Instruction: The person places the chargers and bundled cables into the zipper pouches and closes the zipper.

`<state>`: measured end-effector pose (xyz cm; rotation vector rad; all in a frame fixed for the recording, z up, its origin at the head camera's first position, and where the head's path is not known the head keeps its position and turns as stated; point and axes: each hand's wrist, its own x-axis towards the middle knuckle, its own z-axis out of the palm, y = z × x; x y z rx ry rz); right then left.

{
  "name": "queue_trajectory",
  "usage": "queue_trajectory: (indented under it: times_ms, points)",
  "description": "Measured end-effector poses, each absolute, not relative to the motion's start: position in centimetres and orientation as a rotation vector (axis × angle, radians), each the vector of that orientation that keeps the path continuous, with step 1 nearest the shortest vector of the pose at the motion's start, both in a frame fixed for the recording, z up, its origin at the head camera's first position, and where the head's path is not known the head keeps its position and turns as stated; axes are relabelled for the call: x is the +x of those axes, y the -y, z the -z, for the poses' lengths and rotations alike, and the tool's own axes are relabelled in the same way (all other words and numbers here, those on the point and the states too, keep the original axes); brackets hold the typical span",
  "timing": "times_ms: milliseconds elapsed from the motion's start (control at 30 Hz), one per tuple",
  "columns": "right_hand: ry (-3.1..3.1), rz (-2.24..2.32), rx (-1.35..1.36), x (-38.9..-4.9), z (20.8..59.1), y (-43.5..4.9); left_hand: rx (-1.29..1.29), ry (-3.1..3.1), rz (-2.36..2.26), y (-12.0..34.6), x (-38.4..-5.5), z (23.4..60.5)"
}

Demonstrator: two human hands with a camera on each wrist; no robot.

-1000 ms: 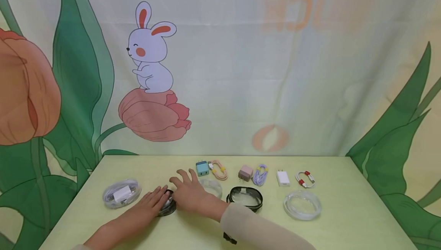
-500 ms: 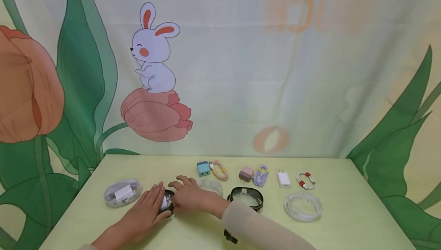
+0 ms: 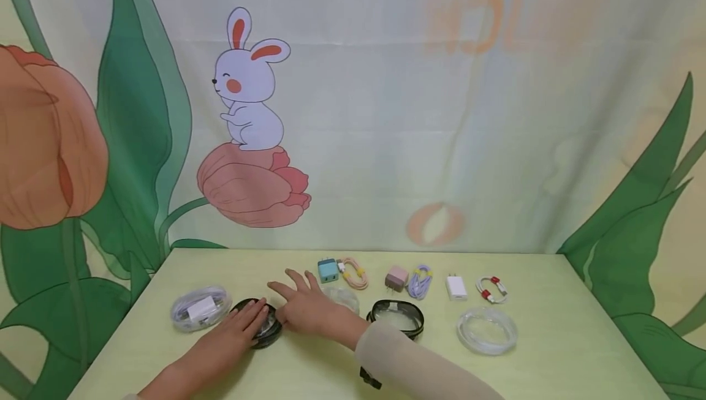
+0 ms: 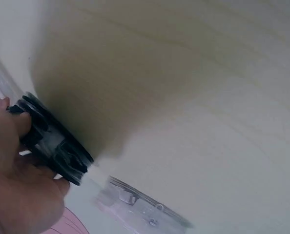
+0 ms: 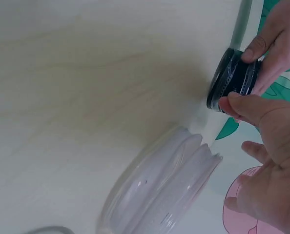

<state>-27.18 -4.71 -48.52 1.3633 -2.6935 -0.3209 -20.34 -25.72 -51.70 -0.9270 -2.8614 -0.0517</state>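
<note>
Grip: two hands; left hand (image 3: 228, 335) grasping a black case (image 3: 269, 331), right hand (image 3: 309, 313) pinching its edge, other fingers spread
Black case: one, round, left of the table's (image 3: 551, 326) middle
Other cases: four, round; one black-rimmed case (image 3: 417, 320), three clear plastic cases (image 3: 486, 347)
Plugs: three blocks; teal plug (image 3: 328, 271), pink plug (image 3: 396, 278), white plug (image 3: 456, 288)
Cables: three, coiled; peach cable (image 3: 360, 274), purple cable (image 3: 420, 283), white cable (image 3: 501, 290)
Backdrop (image 3: 353, 112): one creased, printed cloth

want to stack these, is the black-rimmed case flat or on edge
Flat: in the head view, the black-rimmed case shows its round top facing up beneath the left hand.
</note>
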Motion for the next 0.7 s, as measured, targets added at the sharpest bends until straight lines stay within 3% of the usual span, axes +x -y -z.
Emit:
queue_trajectory:
  times_ms: [267, 700]
  points:
    - [2.746, 0.278, 1.365, -26.2, 49.0, 4.9, -0.66, 3.011, 0.244, 24.5, -20.3, 52.1]
    - [2.663, 0.226, 1.346, -27.4, 49.2, 4.7, -0.814, 2.859, -0.034, 24.4, -20.4, 52.2]
